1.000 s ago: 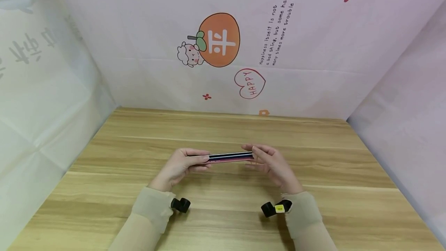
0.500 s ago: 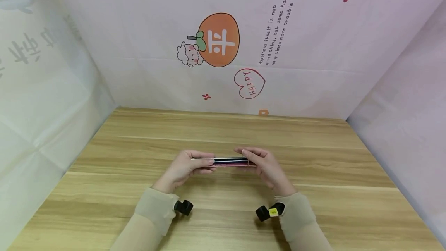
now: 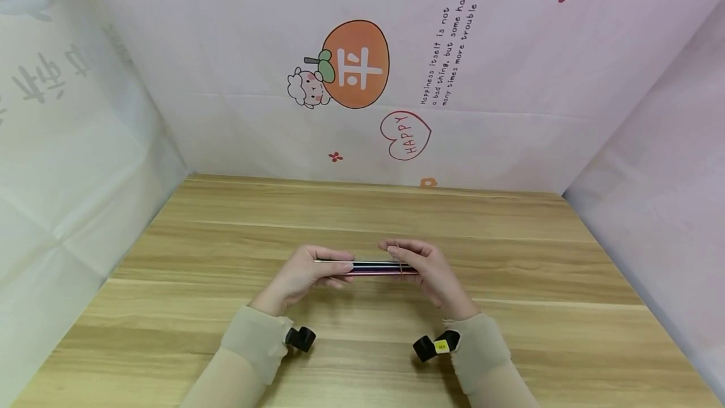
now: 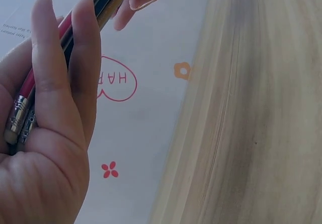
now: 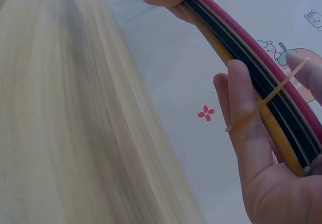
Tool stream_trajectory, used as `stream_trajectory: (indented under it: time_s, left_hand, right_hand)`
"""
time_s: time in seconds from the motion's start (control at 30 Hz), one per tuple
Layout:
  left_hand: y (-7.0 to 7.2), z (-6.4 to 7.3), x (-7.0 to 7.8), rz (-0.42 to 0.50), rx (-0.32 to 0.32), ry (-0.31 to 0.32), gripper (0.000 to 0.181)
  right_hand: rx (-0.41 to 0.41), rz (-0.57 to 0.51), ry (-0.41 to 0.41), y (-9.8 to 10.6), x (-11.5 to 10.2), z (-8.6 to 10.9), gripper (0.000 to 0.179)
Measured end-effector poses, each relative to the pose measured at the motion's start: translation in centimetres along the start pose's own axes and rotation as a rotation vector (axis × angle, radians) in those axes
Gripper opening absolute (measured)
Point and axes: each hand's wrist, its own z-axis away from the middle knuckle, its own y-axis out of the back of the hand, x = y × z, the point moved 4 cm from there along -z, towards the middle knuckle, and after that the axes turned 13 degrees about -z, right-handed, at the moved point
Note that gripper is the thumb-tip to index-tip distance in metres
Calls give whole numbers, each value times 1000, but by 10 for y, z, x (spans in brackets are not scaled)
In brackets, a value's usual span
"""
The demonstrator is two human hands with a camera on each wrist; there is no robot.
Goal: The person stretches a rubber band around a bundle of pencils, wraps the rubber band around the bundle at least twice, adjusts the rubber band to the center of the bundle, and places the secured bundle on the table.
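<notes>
A bundle of pencils (image 3: 375, 267), red, dark and yellow, lies level between my two hands above the table. My left hand (image 3: 300, 274) grips its left end, thumb on the near side. Metal ferrules and erasers (image 4: 17, 119) sit against that palm in the left wrist view. Around the right end, my right hand (image 3: 437, 274) holds a thin tan rubber band (image 5: 274, 93). The band runs across the pencils, stretched over the fingers in the right wrist view. The pencils' far tips are hidden by the right hand.
The wooden table (image 3: 362, 357) extends beneath both hands. White printed cloth (image 3: 238, 80) walls stand behind it and along both sides. Each wrist wears a beige band with a small black camera (image 3: 301, 339).
Both hands have come slightly nearer the body, and the right hand has slid left along the pencils. The rubber band now shows around the bundle's right end.
</notes>
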Motion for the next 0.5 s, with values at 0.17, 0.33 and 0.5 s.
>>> stream_trajectory:
  time_s: [0.17,0.33,0.5]
  left_hand:
    - [-1,1,-1,-39,-44,8,38]
    - [-4,1,-1,-33,-73,25,36]
    - [-6,0,-1,-4,-50,21,36]
  right_hand:
    - [7,34,-30,4,4,-1,52]
    - [23,49,-87,10,8,-1,47]
    - [19,-59,-70,11,6,-2,37]
